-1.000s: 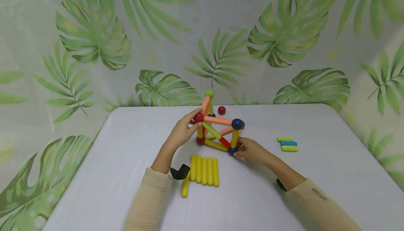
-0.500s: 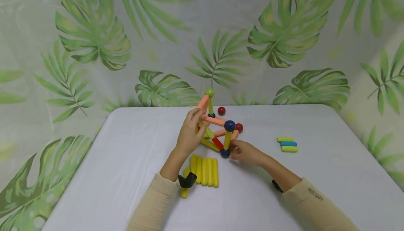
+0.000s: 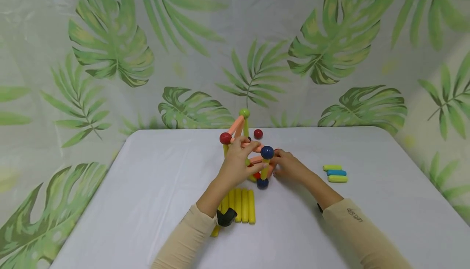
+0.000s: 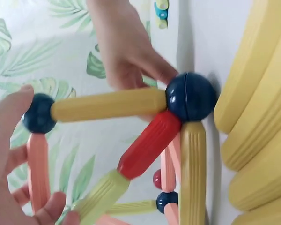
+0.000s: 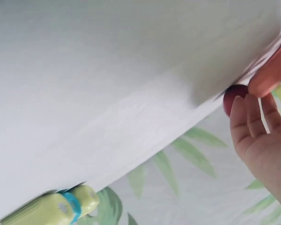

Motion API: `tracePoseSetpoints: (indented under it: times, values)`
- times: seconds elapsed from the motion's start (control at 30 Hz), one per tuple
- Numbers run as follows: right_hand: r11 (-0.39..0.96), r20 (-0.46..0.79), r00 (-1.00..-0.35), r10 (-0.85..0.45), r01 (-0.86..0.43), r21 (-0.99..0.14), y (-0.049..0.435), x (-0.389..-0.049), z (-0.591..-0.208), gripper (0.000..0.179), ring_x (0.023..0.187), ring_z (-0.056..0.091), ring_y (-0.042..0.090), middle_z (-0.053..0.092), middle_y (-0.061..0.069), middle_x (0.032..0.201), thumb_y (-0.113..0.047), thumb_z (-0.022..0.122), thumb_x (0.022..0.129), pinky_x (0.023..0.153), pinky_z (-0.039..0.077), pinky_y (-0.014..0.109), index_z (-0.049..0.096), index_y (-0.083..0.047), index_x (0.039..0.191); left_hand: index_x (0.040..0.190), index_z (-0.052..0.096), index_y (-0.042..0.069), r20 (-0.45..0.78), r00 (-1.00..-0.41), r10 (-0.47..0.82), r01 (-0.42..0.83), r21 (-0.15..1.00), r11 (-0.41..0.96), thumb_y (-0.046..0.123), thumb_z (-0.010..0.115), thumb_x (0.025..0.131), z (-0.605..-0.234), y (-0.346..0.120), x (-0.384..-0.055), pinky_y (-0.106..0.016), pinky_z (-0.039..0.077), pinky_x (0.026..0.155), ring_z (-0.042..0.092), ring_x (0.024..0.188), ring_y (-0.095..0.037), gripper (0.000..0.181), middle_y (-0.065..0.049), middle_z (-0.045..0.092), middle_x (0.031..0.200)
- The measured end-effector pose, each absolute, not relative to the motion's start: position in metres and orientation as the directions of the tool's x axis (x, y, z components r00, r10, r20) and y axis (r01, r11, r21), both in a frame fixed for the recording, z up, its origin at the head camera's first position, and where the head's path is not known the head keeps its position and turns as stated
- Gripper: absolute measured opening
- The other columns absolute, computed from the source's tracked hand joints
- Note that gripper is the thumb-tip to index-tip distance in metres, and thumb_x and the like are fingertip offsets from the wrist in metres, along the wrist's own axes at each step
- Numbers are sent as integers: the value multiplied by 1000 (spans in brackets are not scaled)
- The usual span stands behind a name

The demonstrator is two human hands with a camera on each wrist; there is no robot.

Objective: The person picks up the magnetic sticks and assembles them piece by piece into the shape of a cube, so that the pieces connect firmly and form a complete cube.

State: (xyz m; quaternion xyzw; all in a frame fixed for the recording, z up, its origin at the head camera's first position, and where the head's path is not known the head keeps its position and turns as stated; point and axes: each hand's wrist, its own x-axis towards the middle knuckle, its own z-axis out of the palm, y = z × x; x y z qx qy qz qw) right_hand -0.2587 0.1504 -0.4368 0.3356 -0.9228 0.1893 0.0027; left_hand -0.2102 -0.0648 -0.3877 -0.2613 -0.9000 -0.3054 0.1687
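A toy frame of coloured sticks and balls stands near the back of the table, with a green ball (image 3: 244, 113) at its peak. My left hand (image 3: 236, 165) grips its front top side, fingers around a pink stick (image 4: 38, 171) and one fingertip against the upper navy ball (image 4: 39, 113). A yellow stick (image 4: 110, 104) joins that ball to the lower navy ball (image 4: 191, 96). At the frame's right rear, my right hand (image 3: 293, 169) holds a corner where another pink stick (image 5: 270, 75) meets a red ball (image 5: 234, 96); its fingers partly cover the ball.
Several loose yellow sticks (image 3: 244, 207) lie in a row in front of the frame, partly under my left wrist. A loose red ball (image 3: 258, 133) sits at the table's back edge. Short green and blue sticks (image 3: 336, 173) lie to the right.
My left hand has left the red corner ball and moved right along the top pink stick. From the lower navy ball, my right hand has shifted to the rear red ball. The frame's front has swung left.
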Motion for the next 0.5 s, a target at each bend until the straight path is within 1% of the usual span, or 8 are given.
tracePoseSetpoints:
  times: [0.07,0.13,0.2,0.3,0.4,0.5]
  values:
    - [706,152,-769,-622,-634,-317,146,-258,-437,31,87,49,29,51,14,107,-12,73,75,75,44,42,65,-10,104,116,56,23,475,-818,324,544,458,703,53,66,73,-388,-61,-209,-40,42,79,40,103,-26,54,-9,37,120]
    - [713,164,-771,-615,-633,-300,143,-257,-437,29,82,49,26,51,12,101,-13,74,74,70,45,39,65,-11,101,113,56,23,486,-825,288,522,459,719,55,68,71,-389,-59,-209,-40,42,77,41,100,-25,54,-8,37,119]
    - [731,158,-783,-602,-619,-287,140,-255,-438,30,80,49,23,50,10,99,-15,74,74,67,45,37,65,-12,102,114,55,22,491,-830,267,504,453,735,55,68,70,-390,-60,-209,-40,42,75,41,98,-25,57,-8,37,118]
    - [765,138,-809,-572,-586,-268,135,-253,-438,31,77,49,21,50,8,97,-19,75,74,63,45,34,66,-12,103,114,55,19,491,-832,259,491,433,756,57,67,70,-390,-63,-210,-41,42,78,43,97,-25,60,-8,38,119]
    - [792,124,-838,-531,-543,-279,126,-248,-436,31,71,49,19,49,6,91,-21,75,73,56,44,32,67,-14,102,112,56,15,483,-837,259,486,436,758,53,68,71,-388,-67,-212,-45,41,80,44,99,-26,57,-9,39,122]
    - [806,122,-860,-496,-508,-302,117,-244,-434,30,66,49,17,48,4,87,-21,76,73,51,43,29,68,-16,101,108,56,12,482,-829,284,513,452,729,44,71,73,-386,-73,-215,-44,42,79,46,98,-25,50,-7,42,122]
